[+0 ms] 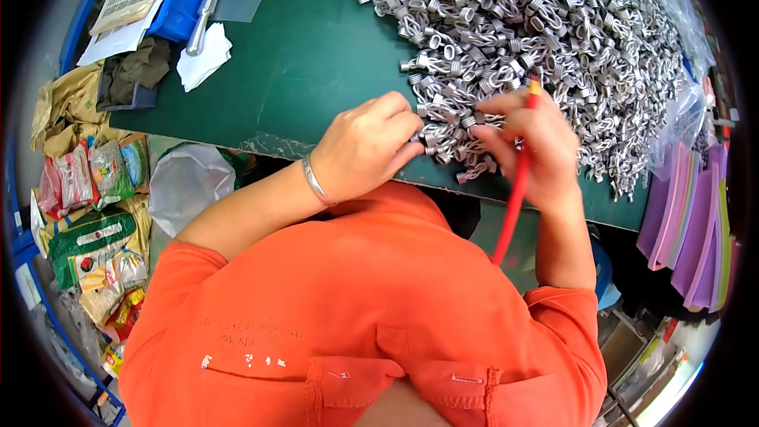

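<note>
My left hand (368,141) is closed at the near edge of the table, its thumb and fingertips pinching a small grey metal part (417,137). A silver bangle (313,180) circles that wrist. My right hand (541,146) is closed around a long red stick-like tool (519,194) with a yellow-orange upper end, which slants down toward my chest. Its thumb and forefinger reach over the loose parts and are slightly blurred; whether they also grip one I cannot tell. A big heap of grey looped metal parts (506,24) with ribbed ends spreads beyond both hands.
The green table (308,55) has a worn near edge. At its far left lie a blue bin (186,0), a metal-handled tool (207,12) and white paper (204,57). Snack packages (91,178) and a white-lined bin (190,186) stand left. Purple foam sheets (684,221) hang right.
</note>
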